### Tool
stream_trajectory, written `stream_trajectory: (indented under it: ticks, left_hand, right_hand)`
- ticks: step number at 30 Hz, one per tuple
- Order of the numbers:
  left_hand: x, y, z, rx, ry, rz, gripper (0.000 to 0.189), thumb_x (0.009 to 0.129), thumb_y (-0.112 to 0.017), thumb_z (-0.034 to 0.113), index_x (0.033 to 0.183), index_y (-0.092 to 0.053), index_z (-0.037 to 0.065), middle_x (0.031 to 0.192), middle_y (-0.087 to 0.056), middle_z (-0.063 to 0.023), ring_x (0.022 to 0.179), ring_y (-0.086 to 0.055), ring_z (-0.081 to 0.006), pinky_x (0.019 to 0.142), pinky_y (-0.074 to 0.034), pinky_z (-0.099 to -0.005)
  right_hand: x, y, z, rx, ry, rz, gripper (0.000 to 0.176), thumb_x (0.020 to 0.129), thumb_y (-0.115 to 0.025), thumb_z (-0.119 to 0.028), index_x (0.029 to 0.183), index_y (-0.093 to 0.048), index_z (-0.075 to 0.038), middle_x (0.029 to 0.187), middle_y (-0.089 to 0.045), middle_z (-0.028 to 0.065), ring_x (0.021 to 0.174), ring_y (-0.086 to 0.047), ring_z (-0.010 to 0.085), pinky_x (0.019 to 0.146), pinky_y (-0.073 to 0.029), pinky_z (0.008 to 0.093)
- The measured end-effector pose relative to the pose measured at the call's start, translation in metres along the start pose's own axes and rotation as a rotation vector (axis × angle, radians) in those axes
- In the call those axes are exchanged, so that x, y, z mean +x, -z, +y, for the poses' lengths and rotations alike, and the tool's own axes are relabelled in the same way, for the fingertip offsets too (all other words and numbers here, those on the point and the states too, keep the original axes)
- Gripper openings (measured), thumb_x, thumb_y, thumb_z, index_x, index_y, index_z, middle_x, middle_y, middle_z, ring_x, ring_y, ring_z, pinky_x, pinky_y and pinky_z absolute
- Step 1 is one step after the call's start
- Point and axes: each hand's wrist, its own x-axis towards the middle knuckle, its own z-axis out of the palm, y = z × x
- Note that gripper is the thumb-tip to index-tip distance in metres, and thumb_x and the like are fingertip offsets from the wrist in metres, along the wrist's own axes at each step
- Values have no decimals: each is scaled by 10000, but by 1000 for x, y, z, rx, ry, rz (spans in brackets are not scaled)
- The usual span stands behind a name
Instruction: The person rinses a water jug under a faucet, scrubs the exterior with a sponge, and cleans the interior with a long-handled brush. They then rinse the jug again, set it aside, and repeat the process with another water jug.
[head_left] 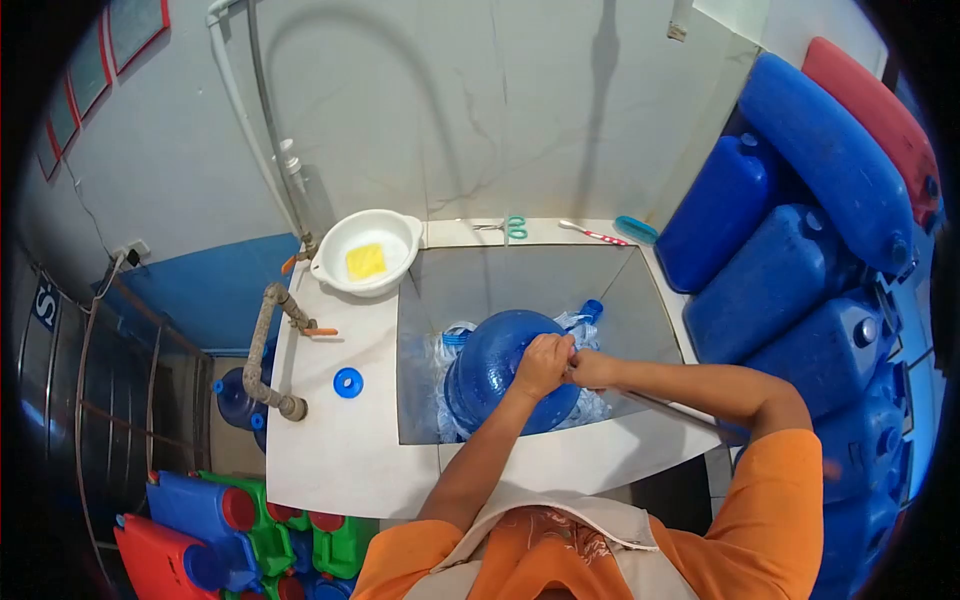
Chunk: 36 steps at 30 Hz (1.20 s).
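Observation:
A large round blue water bottle (495,370) lies in a grey tiled sink basin (520,270). Clear crumpled plastic (583,325) lies around it. My left hand (543,362) rests closed on top of the bottle. My right hand (590,368) meets it, fingers closed around something small that I cannot make out, at the bottle's right side. A blue cap-like piece (591,309) sits just behind the bottle.
A white bowl with a yellow sponge (366,260) sits at the counter's back left. A blue ring cap (348,382) lies on the counter. Scissors (512,227), a toothbrush (595,234) and a brush (636,229) lie on the back ledge. Blue jerrycans (790,280) are stacked at right; coloured containers (230,525) stand below left.

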Motion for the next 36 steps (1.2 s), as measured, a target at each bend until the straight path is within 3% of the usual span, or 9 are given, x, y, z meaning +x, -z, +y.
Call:
stream_trajectory:
  ticks: [2, 4, 14, 17, 26, 31, 33, 34, 36]
  left_hand:
    - [-9, 1, -6, 7, -37, 33, 315, 677, -615, 96, 973, -532, 29, 736, -549, -94, 715, -556, -279, 673, -444, -386]
    - [-12, 1, -10, -38, 15, -82, 304, 660, -674, 121, 912, -520, 50, 798, -586, -112, 737, -589, -295, 726, -477, -388]
    - [-9, 7, -5, -87, -28, 31, 320, 669, -678, 65, 932, -496, 46, 802, -578, -124, 755, -599, -301, 712, -496, -385]
    - [-11, 7, 0, -80, 14, -22, 346, 642, -685, 74, 934, -501, 46, 808, -577, -121, 751, -598, -303, 706, -496, -388]
    - [-7, 5, 9, -88, -59, -53, 407, 619, -704, 99, 974, -512, 44, 865, -555, -115, 820, -578, -293, 732, -479, -391]
    - [-5, 2, 10, -69, -177, -44, 492, 627, -718, 115, 1055, -483, 57, 948, -527, -141, 847, -563, -302, 735, -473, -392]
    - [-9, -6, 7, -137, -143, -53, 535, 631, -725, 123, 1091, -458, 67, 963, -517, -152, 830, -561, -311, 733, -472, -393]
    - [-10, -10, 9, -138, -146, -50, 580, 624, -731, 119, 1123, -440, 69, 968, -515, -155, 841, -555, -315, 741, -470, -398]
    - [-8, -17, 9, -135, -134, -85, 591, 623, -732, 119, 1134, -438, 69, 974, -515, -153, 862, -551, -318, 753, -468, -401]
  right_hand:
    - [-5, -10, 1, 44, -33, 16, 311, 835, -594, -280, 791, -553, 25, 528, -496, 64, 375, -471, 169, 337, -361, 307]
    - [-6, -11, 9, 93, -73, 42, 313, 842, -597, -288, 743, -557, 7, 538, -494, 59, 384, -471, 160, 356, -363, 318]
    - [-19, 19, 15, -75, 44, 8, 353, 863, -581, -350, 746, -585, -18, 535, -488, 45, 408, -473, 159, 390, -399, 305]
    - [-18, 28, 16, 65, -119, -131, 373, 870, -575, -377, 739, -573, -28, 533, -475, 36, 425, -486, 156, 397, -413, 307]
    - [-67, 14, 9, 262, -175, 49, 365, 894, -567, -343, 717, -533, -25, 511, -445, 13, 391, -445, 115, 342, -346, 301]
    - [-77, 16, 18, 150, -96, 139, 402, 896, -557, -389, 699, -528, -40, 513, -452, 12, 397, -442, 104, 339, -321, 288]
    - [-71, 27, 41, -126, 125, 211, 429, 904, -542, -416, 641, -487, -81, 497, -420, -9, 371, -387, 90, 331, -292, 258]
    - [-73, 33, 40, -127, 128, 209, 429, 904, -542, -416, 641, -487, -81, 497, -420, -9, 371, -387, 90, 331, -292, 258]
    - [-76, 42, 34, 128, -155, 81, 471, 902, -525, -454, 613, -479, -85, 497, -425, -4, 374, -395, 96, 336, -298, 262]
